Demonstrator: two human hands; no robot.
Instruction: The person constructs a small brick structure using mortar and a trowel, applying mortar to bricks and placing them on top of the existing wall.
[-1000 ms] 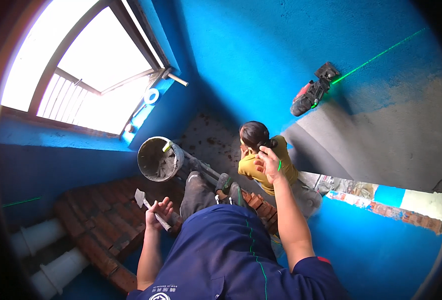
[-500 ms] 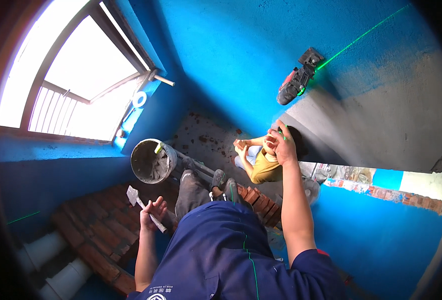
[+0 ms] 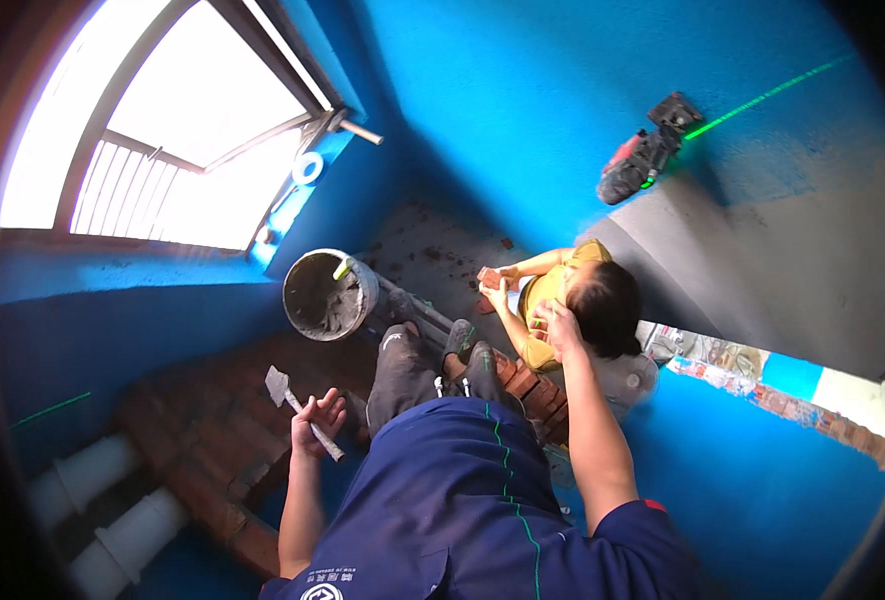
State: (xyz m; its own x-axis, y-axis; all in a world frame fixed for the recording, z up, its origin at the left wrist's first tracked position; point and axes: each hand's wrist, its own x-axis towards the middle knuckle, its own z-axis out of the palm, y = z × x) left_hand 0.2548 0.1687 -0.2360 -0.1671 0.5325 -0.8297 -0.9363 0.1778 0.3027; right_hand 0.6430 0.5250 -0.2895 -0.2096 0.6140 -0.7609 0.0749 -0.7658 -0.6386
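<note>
My left hand (image 3: 318, 422) holds a small trowel (image 3: 303, 412) with a mortar-smeared blade; some of its fingers are loose off the handle. Up and to the left of that hand, a round bucket (image 3: 363, 300) contains grey mortar (image 3: 338, 310). My right hand (image 3: 560, 328) is raised with nothing visible in it, fingers loosely apart. It overlaps the view of a co-worker (image 3: 540, 352) in a yellow top, and I cannot tell whether it touches them. The co-worker's two hands hold a reddish brick (image 3: 489, 278).
Brickwork (image 3: 193, 440) lies at lower left beside white pipes (image 3: 143, 530). Stacked bricks (image 3: 543, 395) stand right of my legs. A laser level (image 3: 648, 155) casts a green line along the blue wall (image 3: 493, 90). A window (image 3: 183, 130) opens at upper left.
My right hand has come down slightly, with its fingers less spread. The co-worker's head and torso show more fully. The view has shifted; the trowel stays in my left hand.
</note>
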